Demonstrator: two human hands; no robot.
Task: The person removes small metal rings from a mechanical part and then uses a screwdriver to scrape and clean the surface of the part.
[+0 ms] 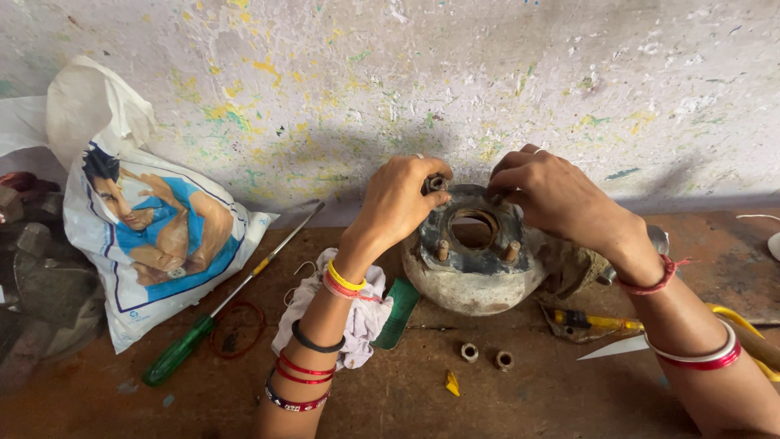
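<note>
A rusty round metal wheel hub [475, 276] with upright threaded studs stands on the worn wooden bench, tilted against the wall. My left hand [400, 202] pinches a small nut [436, 183] at the hub's top left stud. At the top right stud my right hand [551, 193] has its fingertips closed, and what they hold is hidden. Two loose nuts [486, 356] lie on the bench in front of the hub.
A green-handled screwdriver [219, 313] lies diagonally at left beside a printed white plastic bag [154, 244]. A crumpled white rag [357, 313] and a green strip [398, 313] sit under my left wrist. Yellow-handled pliers [589, 321] lie at right. Dark metal parts [32, 268] pile at far left.
</note>
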